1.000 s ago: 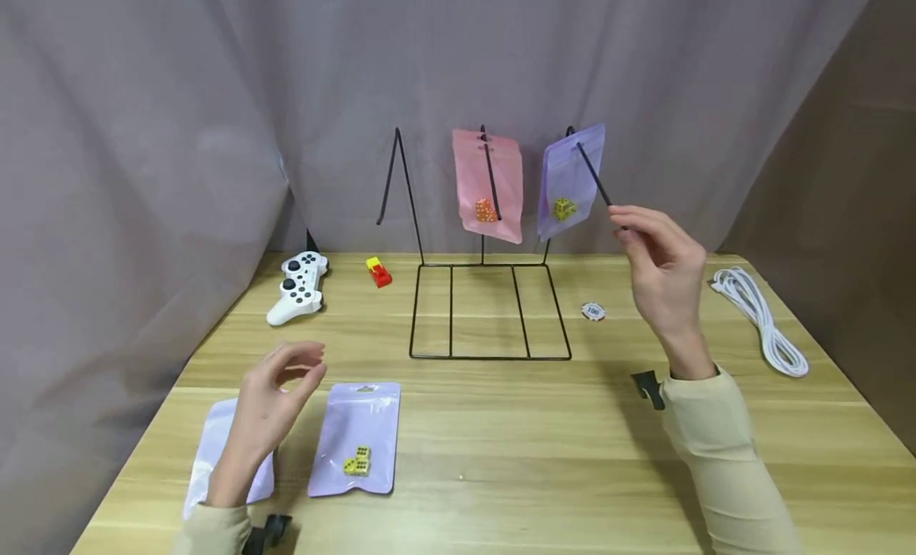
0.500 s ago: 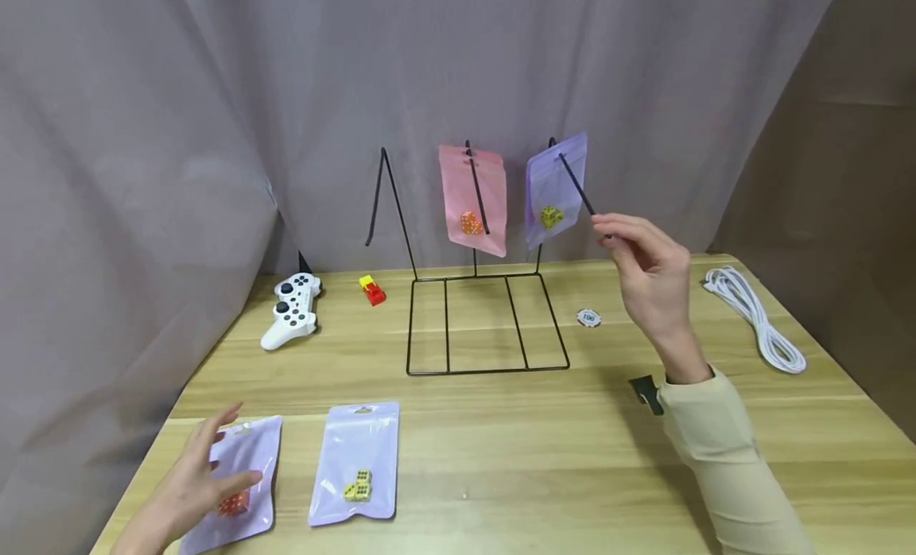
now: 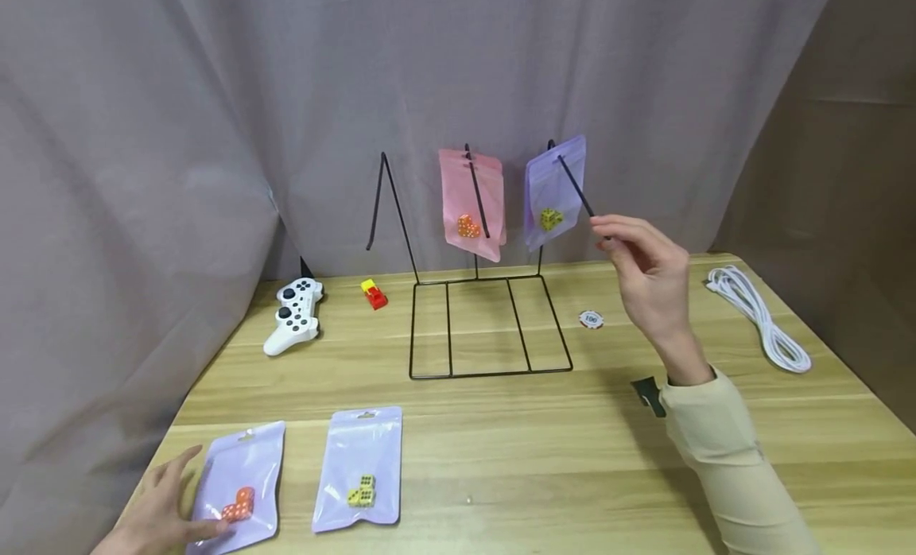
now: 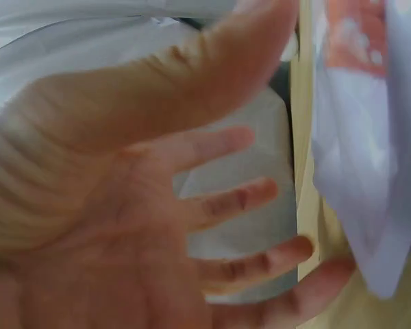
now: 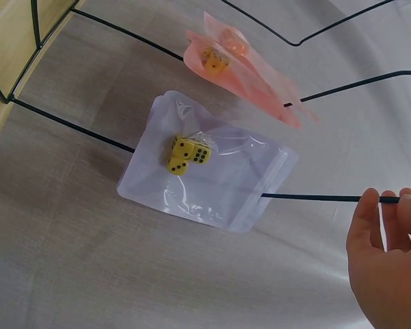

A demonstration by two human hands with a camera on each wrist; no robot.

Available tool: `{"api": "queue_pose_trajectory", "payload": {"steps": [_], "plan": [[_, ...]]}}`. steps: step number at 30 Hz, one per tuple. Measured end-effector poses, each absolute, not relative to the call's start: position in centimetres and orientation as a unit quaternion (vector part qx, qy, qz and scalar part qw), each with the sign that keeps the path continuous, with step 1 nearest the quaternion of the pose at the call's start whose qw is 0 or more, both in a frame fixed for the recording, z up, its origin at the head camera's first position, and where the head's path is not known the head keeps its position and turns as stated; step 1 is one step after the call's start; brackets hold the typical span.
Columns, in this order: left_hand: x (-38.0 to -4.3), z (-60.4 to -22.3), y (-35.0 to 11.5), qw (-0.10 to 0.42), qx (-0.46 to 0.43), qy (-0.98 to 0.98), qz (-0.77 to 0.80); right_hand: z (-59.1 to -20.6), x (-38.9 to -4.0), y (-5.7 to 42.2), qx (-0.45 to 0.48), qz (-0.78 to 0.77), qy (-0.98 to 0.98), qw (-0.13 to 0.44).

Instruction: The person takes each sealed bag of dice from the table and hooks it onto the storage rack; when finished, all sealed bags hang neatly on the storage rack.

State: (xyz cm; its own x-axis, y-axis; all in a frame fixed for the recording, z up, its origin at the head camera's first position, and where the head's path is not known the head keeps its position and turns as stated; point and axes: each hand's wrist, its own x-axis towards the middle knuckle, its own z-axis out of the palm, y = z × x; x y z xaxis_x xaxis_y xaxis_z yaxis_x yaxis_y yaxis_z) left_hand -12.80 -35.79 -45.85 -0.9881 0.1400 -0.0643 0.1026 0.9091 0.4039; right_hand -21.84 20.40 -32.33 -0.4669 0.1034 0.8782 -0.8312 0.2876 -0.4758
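My right hand (image 3: 653, 289) pinches the front end of the right prong (image 5: 308, 197) of a black wire display rack (image 3: 490, 375). A purple zip bag (image 3: 560, 181) with yellow dice hangs on that prong. On the middle prong hangs a pink bag (image 3: 454, 185) with orange dice. At the lower left, my left hand (image 3: 159, 509) has its fingers spread beside a flat purple bag (image 3: 250, 459) with orange-red dice (image 3: 239, 505). Its thumb reaches over the bag near the dice; whether it touches is unclear. A second purple bag (image 3: 358, 444), with yellow dice, lies to the right.
The rack's left prong (image 3: 376, 201) is bare. A white game controller (image 3: 295, 316) and a red and yellow toy (image 3: 374, 294) lie at the back left. A poker chip (image 3: 591, 319) and a coiled white cable (image 3: 758, 320) are on the right. Grey cloth (image 3: 343, 78) hangs behind the table.
My left hand has moved down and left with its fingers spreading, to the leftmost purple bag. My right hand still pinches the prong. The head view has shifted slightly.
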Motion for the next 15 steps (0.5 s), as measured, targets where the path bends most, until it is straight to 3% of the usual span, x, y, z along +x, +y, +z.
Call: {"api": "queue_pose_trajectory", "payload": {"steps": [7, 15], "plan": [[-13.5, -45.5, -33.6, 0.085, 0.055, 0.954, 0.282, -32.2, -21.8, 20.5, 0.267, 0.524, -0.678, 0.442], [-13.8, -44.9, -33.4, 0.075, 0.013, 0.931, 0.357, -32.2, -21.6, 20.5, 0.263, 0.521, -0.685, 0.436]]}}
